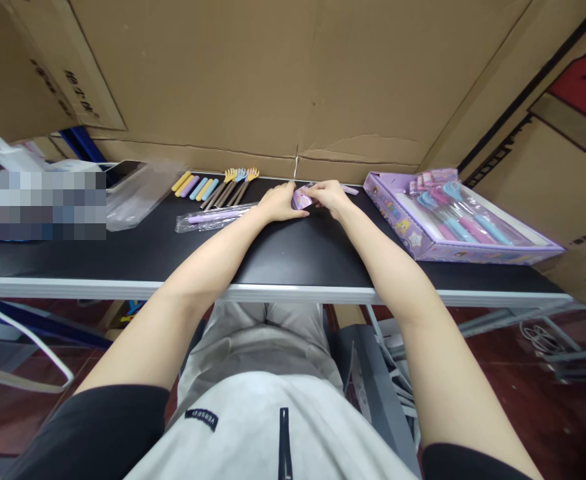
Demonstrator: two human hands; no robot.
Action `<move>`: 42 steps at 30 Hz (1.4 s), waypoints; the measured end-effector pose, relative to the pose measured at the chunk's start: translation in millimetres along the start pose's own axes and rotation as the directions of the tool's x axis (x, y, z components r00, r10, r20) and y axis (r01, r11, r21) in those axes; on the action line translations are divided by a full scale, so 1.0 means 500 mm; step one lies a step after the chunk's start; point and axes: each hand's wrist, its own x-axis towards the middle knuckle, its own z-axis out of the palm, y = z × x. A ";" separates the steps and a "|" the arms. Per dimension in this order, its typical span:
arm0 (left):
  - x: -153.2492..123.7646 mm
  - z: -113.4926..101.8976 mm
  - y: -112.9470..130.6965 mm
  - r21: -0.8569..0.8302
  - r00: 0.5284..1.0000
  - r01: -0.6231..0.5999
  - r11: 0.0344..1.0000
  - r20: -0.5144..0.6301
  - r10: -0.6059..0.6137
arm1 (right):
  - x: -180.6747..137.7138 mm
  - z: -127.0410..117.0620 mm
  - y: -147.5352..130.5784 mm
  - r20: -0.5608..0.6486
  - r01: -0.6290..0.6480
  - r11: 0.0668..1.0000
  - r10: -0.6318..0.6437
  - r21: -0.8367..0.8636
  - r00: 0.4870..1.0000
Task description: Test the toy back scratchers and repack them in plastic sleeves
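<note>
Purple printed card [301,199], small: located near the far edge of the black tabletop [303,257], between the two hands, patterned face visible. Long axis: cannot be told, the fingers covering part of the outline.

Right hand [330,195]: thumb and index finger brought together, pinching the card at its right side; hand pointing leftward.

Left hand [277,202]: thumb and fingers spread in a wide curve at the card's left side, thumb extended rightward along the near side; whether they grip it cannot be told.

Lilac stick [217,217], one, in a clear sleeve: left of the left hand, long axis running left to right, right end slightly farther away and meeting the left hand and wrist.

Pink-purple strip [350,190], one: just beyond the right hand, long axis roughly left to right.

Handles [197,187], yellow, lilac and blue: laid in a row, far ends leaning right.

Claw-ended rods [230,190], brown shafts, yellow and blue claws: beside the handles, claws pointing away from the person.

Clear plastic bags [143,197]: farther left.

Purple display box [483,253]: at right, holding wrapped claw tools [465,210], blue and pink, claws toward the far side.
</note>
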 end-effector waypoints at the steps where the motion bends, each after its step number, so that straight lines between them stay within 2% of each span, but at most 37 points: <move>1: -0.001 -0.002 0.000 0.022 1.000 0.020 1.000 0.017 -0.020 | 0.006 -0.001 0.006 -0.007 0.002 1.000 -0.002 0.007 1.000; 4: -0.001 -0.004 -0.001 0.026 0.999 0.019 0.999 0.044 -0.020 | 0.022 0.001 0.020 -0.029 -0.008 1.000 0.009 0.019 1.000; 8: 0.004 0.003 -0.008 -0.027 1.000 -0.019 0.999 0.019 0.020 | 0.024 0.009 0.023 -0.064 -0.006 0.999 0.008 0.040 0.998; 13: 0.007 0.006 -0.013 -0.039 0.999 -0.009 0.999 -0.032 0.007 | 0.009 0.012 0.002 -0.078 -0.016 0.978 0.033 0.209 0.996; 16: 0.004 0.002 -0.010 -0.042 0.999 -0.009 0.999 -0.048 0.007 | -0.003 0.007 -0.011 0.003 -0.096 0.963 0.099 0.251 0.995; 19: -0.001 -0.005 -0.001 -0.046 0.999 -0.009 0.999 -0.039 0.008 | -0.011 0.001 -0.015 0.077 -0.127 0.966 0.112 0.227 0.991; 22: -0.002 -0.008 0.008 -0.063 0.999 -0.019 0.998 -0.027 0.017 | -0.008 0.000 -0.011 0.005 -0.058 0.993 0.058 0.107 0.998; 26: -0.001 -0.007 0.012 -0.073 0.999 -0.032 0.997 -0.015 0.031 | 0.010 0.004 0.004 -0.086 0.070 0.989 -0.082 -0.131 0.993; 30: -0.002 -0.009 0.006 -0.050 1.000 0.001 0.999 -0.010 -0.001 | 0.026 0.005 0.018 -0.142 0.138 0.966 -0.172 -0.220 0.975; 33: -0.006 -0.016 -0.001 -0.051 0.999 0.044 0.998 0.012 -0.043 | 0.027 -0.001 0.020 -0.129 0.108 0.973 -0.136 -0.206 0.982; 39: -0.008 -0.027 -0.005 -0.098 0.997 0.078 0.992 0.028 -0.075 | 0.003 -0.003 -0.002 0.031 -0.002 1.000 0.001 0.022 1.000; 42: -0.008 -0.043 -0.001 -0.170 0.993 0.114 0.979 0.042 -0.108 | -0.007 0.001 -0.010 0.046 -0.019 0.999 0.020 -0.031 0.999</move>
